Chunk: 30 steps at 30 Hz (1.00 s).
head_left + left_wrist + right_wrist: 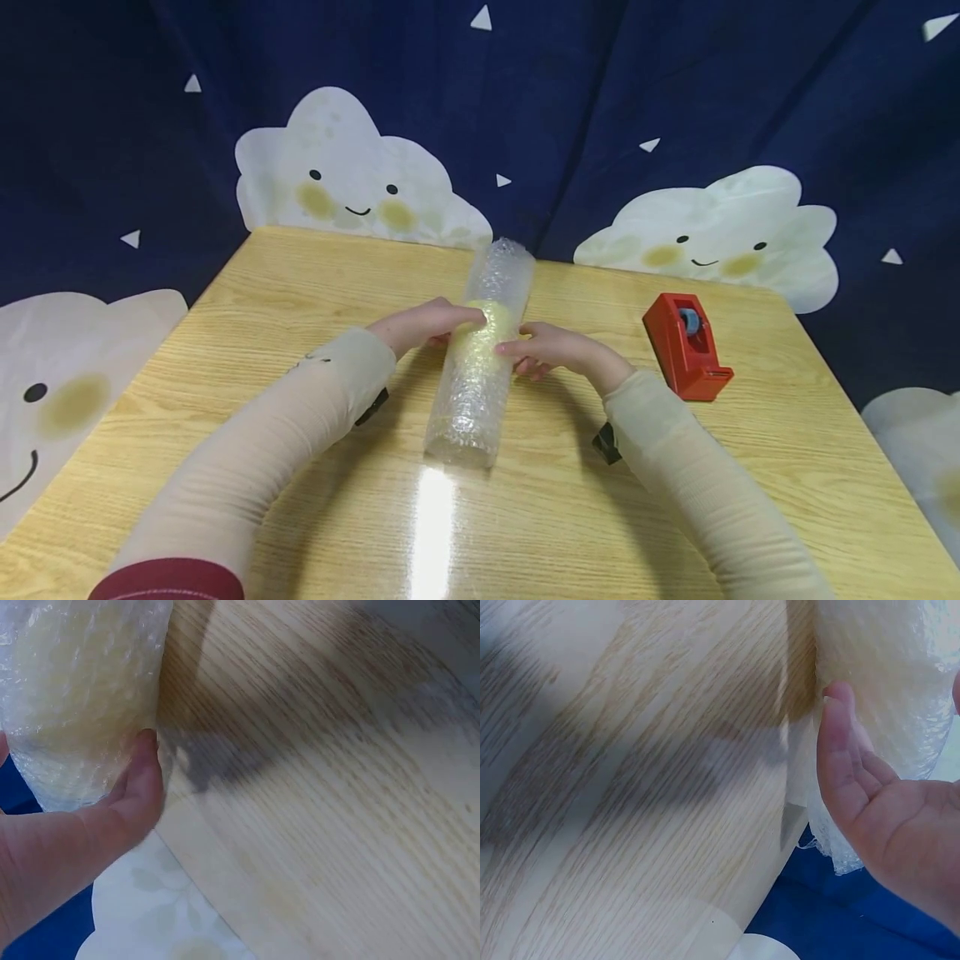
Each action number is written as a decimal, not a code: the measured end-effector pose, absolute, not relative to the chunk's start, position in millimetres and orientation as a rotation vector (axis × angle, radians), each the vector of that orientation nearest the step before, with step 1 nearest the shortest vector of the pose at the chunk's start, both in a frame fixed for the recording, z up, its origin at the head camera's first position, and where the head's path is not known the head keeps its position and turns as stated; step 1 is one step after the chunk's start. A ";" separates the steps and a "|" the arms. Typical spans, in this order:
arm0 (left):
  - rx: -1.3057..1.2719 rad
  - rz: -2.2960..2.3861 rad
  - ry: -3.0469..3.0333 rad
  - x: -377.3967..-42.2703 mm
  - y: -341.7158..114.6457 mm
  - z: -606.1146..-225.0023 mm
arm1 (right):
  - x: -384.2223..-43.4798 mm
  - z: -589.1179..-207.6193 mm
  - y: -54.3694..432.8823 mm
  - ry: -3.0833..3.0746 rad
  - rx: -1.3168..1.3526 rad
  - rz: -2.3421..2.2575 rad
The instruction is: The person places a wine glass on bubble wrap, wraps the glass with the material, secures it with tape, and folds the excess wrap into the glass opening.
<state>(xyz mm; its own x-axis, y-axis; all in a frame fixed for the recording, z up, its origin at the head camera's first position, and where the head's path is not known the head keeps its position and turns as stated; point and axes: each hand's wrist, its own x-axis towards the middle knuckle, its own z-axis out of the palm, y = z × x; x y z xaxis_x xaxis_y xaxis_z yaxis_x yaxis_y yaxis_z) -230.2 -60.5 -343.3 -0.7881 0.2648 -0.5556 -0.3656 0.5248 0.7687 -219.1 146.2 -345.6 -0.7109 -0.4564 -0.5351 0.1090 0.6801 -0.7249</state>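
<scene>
A long bundle of clear bubble wrap point(472, 400) lies on the table, its far end near the back edge. Something yellow point(483, 333) shows through its middle, blurred by the layers; its kind cannot be told. My left hand point(431, 323) holds the bundle from the left, one finger over its top. From the right, my right hand point(558, 346) holds it a little nearer, a finger on the top and others bent by its side. The left wrist view shows fingers point(142, 776) curved along the wrap point(82, 682). Bent fingers point(840, 746) also touch the wrap point(892, 675) in the right wrist view.
A red tape dispenser point(686, 350) with a roll of tape point(688, 321) stands right of the bundle. The wooden table point(337, 275) ends at a dark blue curtain point(555, 108) with cloud prints. A bright reflection crosses the table's front.
</scene>
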 end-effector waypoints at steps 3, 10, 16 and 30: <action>-0.063 1.241 2.146 -229.2 -60.7 -341.3 | -218.6 -345.5 147.2 2.157 -0.263 -0.991; -0.057 1.136 2.221 -226.8 -59.8 -340.5 | -219.9 -345.8 148.8 2.162 -0.268 -0.972; -0.042 1.225 2.148 -227.5 -61.1 -339.9 | -220.9 -345.0 147.6 2.163 -0.261 -0.981; 0.006 1.273 2.055 -233.4 -65.5 -344.0 | -219.2 -343.2 145.2 2.149 -0.291 -0.994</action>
<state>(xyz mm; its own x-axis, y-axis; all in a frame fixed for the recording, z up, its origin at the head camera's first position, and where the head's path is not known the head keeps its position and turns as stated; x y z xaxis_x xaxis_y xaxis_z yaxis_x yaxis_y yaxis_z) -233.4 -65.5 -344.0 -0.7491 0.3524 -0.5610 -0.3451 0.5153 0.7845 -219.2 145.2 -343.2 -0.7015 -0.4759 -0.5305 0.0961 0.6744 -0.7321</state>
